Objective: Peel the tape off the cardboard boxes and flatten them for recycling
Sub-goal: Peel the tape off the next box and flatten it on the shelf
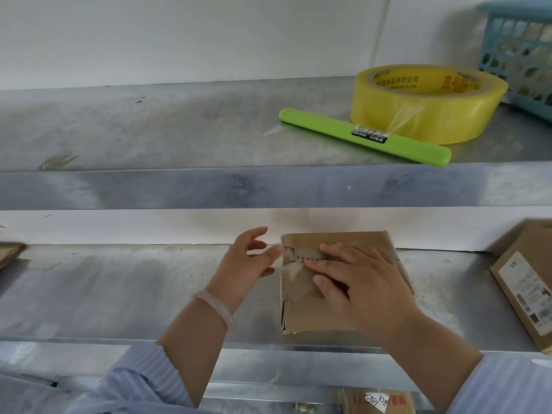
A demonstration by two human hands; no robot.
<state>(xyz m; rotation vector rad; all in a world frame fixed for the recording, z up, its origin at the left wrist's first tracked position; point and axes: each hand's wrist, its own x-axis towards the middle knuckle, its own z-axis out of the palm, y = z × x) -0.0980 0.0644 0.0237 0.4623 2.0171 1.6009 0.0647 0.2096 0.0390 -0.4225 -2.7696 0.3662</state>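
Observation:
A flattened brown cardboard box (pixel 310 312) lies on the lower metal shelf (pixel 119 294), with torn paper and tape residue along its upper left part. My right hand (pixel 361 282) lies flat on top of it, fingers straight and pressing down towards the left edge. My left hand (pixel 248 264) hovers just beside the box's left edge with its fingers spread and relaxed. Its fingertips are blurred, and a pale translucent streak shows between them and the box. A pale bracelet sits on my left wrist.
On the upper shelf (pixel 179 186) stand a yellow tape roll (pixel 427 106), a green stick-shaped tool (pixel 364 137) and a blue basket (pixel 519 55). A labelled cardboard box (pixel 525 282) lies at the right; cardboard (pixel 9 252) shows at the left edge and cardboard (pixel 379 401) sits on the shelf below.

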